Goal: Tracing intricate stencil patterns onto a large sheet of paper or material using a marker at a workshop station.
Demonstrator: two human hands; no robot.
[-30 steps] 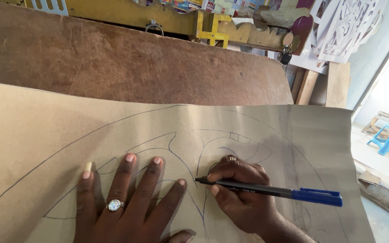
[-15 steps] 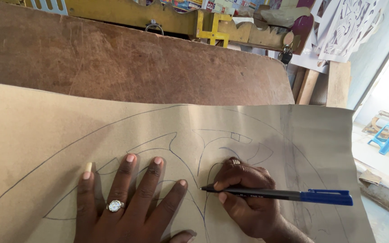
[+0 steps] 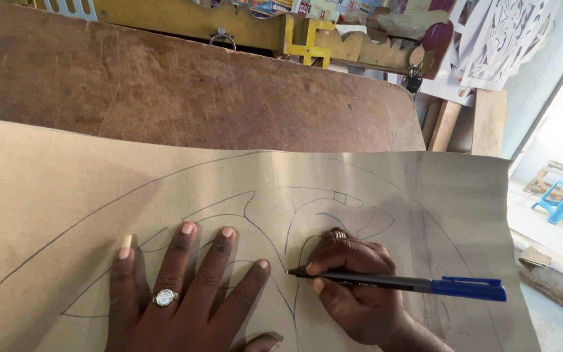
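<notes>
Pen (image 3: 392, 282) pinched in right hand (image 3: 360, 287), tip down on brown paper sheet (image 3: 66, 189) spread over wooden desk (image 3: 164, 85). Left hand (image 3: 184, 293) pressed flat, fingers spread, holding nothing. Large outer curves drawn; inner shapes only partly inked, judging by fainter lines.

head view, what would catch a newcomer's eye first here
Low in the middle, the right hand holds a dark pen with a blue cap, its tip on a curved line drawn on the big tan sheet. Beside it, the left hand lies flat with fingers spread on the sheet, a sparkling ring on one finger. Behind the sheet stands a worn brown board.
</notes>
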